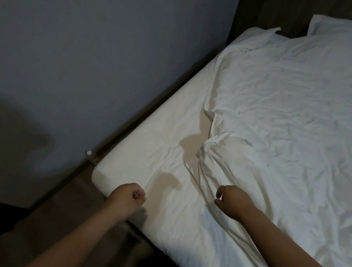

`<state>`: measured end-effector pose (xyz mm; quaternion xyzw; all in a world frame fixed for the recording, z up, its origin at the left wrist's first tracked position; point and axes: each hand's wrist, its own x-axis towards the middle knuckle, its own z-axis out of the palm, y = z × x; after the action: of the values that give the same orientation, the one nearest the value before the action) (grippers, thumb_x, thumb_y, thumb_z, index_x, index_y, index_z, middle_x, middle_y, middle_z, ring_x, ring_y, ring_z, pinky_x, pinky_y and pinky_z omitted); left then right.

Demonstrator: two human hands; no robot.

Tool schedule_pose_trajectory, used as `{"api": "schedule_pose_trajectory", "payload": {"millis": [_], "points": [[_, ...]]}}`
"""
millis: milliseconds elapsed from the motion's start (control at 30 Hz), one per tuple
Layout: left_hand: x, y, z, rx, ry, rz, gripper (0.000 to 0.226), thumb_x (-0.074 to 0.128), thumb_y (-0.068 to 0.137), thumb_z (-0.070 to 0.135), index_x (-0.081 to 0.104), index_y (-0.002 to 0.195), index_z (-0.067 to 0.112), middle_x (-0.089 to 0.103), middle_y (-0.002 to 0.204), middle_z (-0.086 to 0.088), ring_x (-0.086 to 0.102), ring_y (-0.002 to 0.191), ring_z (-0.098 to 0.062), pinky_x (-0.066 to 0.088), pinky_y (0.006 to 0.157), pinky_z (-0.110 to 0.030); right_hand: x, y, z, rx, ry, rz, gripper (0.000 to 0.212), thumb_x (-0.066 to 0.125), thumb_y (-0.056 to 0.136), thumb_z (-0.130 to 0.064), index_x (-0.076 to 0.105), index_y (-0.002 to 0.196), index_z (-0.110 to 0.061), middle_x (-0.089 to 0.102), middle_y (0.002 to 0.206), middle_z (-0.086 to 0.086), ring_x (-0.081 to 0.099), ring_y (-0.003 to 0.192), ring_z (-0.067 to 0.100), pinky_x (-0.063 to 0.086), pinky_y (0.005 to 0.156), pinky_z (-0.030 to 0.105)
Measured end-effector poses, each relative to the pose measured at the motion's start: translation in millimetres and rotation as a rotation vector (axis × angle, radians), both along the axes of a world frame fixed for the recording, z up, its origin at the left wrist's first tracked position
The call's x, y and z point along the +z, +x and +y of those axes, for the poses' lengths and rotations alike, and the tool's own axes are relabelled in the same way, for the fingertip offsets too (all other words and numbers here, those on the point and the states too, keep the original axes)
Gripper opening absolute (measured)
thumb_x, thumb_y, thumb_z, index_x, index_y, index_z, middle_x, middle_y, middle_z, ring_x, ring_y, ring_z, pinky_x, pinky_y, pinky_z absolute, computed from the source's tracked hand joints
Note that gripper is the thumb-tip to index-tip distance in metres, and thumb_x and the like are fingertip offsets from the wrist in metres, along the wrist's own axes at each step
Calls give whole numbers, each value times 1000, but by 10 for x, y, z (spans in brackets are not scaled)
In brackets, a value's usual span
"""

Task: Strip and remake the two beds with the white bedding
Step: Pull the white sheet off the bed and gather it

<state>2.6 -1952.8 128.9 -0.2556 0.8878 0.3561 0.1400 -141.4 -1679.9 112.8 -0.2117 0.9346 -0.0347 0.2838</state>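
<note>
**SPREADING THE TOP SHEET AT THE FOOT CORNER**

Locate the white top sheet [288,122]: crumpled over the bed, stopping short of the wall side and leaving the covered mattress [134,159] exposed along that edge and at the foot corner. Note the left hand [132,199]: clenched above that corner, no cloth visible inside. Note the right hand [231,201]: fingers curled at the near end of the creases, grasp on cloth not confirmable. Take the sheet's near hem with both hands, set well apart. Pull evenly toward the foot and the wall. Keep tension light to avoid dragging the end near the pillow [336,25] askew. Smooth outward from the centre before tucking.
</note>
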Motion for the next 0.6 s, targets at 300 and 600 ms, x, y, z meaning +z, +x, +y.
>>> {"api": "schedule_pose_trajectory", "payload": {"millis": [300,600], "points": [[-440,-1008,-277,-185,34,-85,16,64,87,25,61,102,21,62,97,4,58,83,-12,47,75,-24,-393,-616,-136,-223,62,27,71,59,86,-53,34,139,-13,37,138,10,42,123,28,44,97,36],[-1395,-2146,-424,-406,52,-176,42,60,91,39,55,123,13,59,120,-3,60,99,-17,48,83,-30,-1279,-1230,-420,-571,94,31,128,57,65,-82,-10,151,-16,-5,159,16,3,145,38,25,110,56]]}}
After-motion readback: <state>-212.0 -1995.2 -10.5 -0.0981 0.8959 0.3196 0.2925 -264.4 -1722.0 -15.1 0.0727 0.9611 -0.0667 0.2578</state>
